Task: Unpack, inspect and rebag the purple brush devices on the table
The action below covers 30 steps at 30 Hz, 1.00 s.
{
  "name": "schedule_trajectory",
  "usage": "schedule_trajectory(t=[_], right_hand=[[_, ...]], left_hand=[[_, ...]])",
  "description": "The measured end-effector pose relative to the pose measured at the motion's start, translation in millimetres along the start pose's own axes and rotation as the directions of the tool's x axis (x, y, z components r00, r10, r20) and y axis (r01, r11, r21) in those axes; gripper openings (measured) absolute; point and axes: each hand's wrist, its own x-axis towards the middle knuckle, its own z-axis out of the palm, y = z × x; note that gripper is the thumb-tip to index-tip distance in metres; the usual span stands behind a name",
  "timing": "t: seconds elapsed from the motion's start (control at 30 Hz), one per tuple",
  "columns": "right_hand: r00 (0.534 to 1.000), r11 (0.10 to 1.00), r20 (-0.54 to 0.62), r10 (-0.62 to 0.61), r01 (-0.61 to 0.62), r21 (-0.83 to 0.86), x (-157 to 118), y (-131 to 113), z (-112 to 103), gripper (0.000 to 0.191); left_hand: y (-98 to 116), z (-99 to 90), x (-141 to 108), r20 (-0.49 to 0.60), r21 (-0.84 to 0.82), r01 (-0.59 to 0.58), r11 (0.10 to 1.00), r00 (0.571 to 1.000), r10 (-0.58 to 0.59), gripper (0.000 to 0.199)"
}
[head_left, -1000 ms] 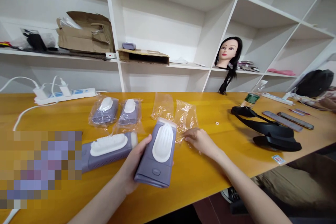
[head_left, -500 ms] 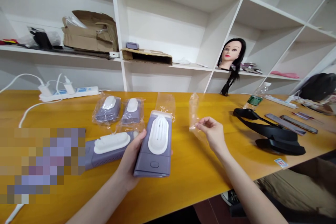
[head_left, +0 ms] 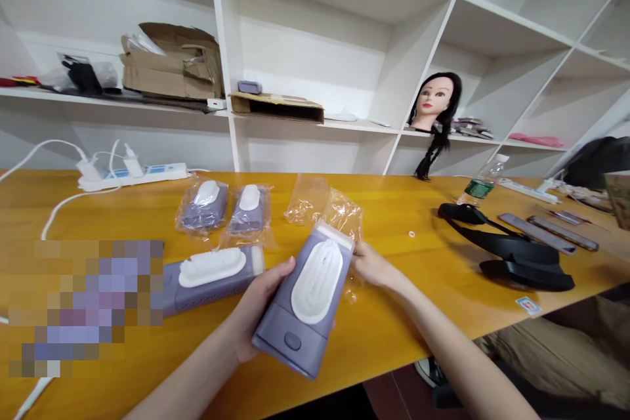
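At the left of the frame, a purple-grey handheld device [head_left: 211, 279] lies on the wooden table [head_left: 394, 348], a white bristled plate facing up; above it, two film-wrapped devices [head_left: 249, 207] rest where they were half a second ago.

At lower centre, the person's left hand [head_left: 258, 305] stays wrapped around the held device [head_left: 304, 298], thumb on its left side. That device now leans further to the right than half a second earlier. It is purple-grey, with a white ribbed oval plate, a small oval button near its lower end and a pale cap at its upper end.

Just beyond the cap lies a crumpled clear bag [head_left: 344, 207], which stood upright in the right hand earlier and now sits beside a flat clear bag [head_left: 306, 197]. The right hand [head_left: 373, 264] has moved leftward to the device's right edge; its fingers are partly hidden, so their grip cannot be told. Right of it, a small white ring [head_left: 411, 234] shows again.
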Motion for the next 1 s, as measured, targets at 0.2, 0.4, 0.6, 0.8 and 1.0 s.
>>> schedule_trajectory(t=[0.2,0.4,0.6,0.8,1.0], right_hand=[[0.992,0.993,-0.11,0.057,-0.046,0.107,-2,-10,-27,0.015],[0.991,0.972,-0.03,0.132,-0.124,0.198,-5,-15,-44,0.015],[0.994,0.993,-0.053,0.094,-0.09,0.078,-10,-11,-21,0.01],[0.998,0.999,-0.051,0.033,-0.034,-0.008,-11,-2,-3,0.015],[0.992,0.999,-0.123,0.021,-0.016,0.044,-8,-2,-12,0.016]], left_hand=[[10,0.6,-8,0.02,-0.033,-0.093,0.995,0.995,0.094,0.057],[14,1.2,-12,0.028,-0.007,-0.177,0.984,0.984,0.177,0.057],[12,1.8,-12,0.062,-0.035,-0.132,0.991,0.989,0.134,0.055],[4,-0.2,-5,0.02,0.008,-0.029,1.0,0.999,0.029,0.056],[-12,-2.6,9,-0.082,0.137,0.14,0.981,0.988,-0.129,0.056]])
